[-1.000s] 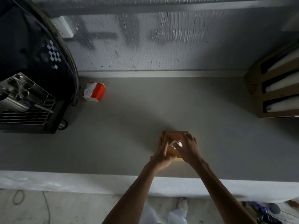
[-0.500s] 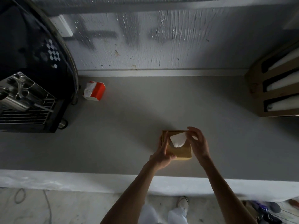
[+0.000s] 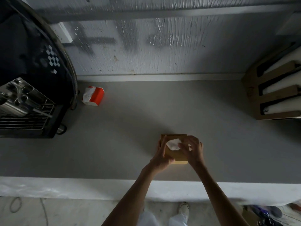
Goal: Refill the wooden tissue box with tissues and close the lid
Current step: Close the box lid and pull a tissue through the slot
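Observation:
The wooden tissue box (image 3: 177,156) stands on the grey counter near its front edge. A white tissue (image 3: 173,144) pokes up out of the top of the box. My left hand (image 3: 162,156) grips the box's left side, thumb on top. My right hand (image 3: 192,150) lies over the right part of the top, fingers bent and touching the tissue. The box's right side is hidden under that hand.
A red and white tissue pack (image 3: 93,95) lies at the back left of the counter (image 3: 130,136). A black coffee machine (image 3: 29,95) fills the left side. A wooden rack with white rolls (image 3: 276,95) stands at the right. The wall runs along the back.
My right hand came back from the box's right edge onto its top and now touches the tissue. The left hand stayed on the box's left side.

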`<state>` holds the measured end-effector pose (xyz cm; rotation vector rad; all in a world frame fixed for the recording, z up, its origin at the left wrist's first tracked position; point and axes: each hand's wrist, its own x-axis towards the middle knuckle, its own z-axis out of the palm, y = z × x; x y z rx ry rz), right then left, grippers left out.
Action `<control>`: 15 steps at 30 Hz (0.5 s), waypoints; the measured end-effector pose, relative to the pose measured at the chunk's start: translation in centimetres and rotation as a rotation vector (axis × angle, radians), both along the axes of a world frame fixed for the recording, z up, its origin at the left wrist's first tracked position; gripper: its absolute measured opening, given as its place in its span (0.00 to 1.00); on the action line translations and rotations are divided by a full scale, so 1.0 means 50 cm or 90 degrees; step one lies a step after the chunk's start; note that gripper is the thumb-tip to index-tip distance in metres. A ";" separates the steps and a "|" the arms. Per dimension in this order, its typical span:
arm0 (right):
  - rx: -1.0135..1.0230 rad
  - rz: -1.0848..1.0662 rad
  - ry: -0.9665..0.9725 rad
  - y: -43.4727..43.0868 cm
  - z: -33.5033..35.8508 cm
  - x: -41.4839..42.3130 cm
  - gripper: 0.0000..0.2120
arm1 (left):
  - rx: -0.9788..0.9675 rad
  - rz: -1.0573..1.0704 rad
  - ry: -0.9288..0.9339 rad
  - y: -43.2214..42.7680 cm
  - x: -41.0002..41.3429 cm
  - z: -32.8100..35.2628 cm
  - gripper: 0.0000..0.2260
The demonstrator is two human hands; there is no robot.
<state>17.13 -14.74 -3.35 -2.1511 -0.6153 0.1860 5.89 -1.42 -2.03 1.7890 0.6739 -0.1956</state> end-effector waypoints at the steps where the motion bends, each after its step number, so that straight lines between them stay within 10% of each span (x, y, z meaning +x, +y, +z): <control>1: -0.002 0.015 -0.065 0.005 0.013 -0.009 0.11 | 0.003 0.012 -0.015 0.000 0.002 -0.003 0.43; 7: 0.006 0.027 -0.091 0.009 0.041 -0.021 0.09 | 0.099 0.101 -0.113 0.019 0.023 -0.004 0.20; 15: 0.067 -0.042 0.112 -0.006 -0.008 0.001 0.08 | 0.115 0.123 -0.099 0.031 0.032 0.009 0.19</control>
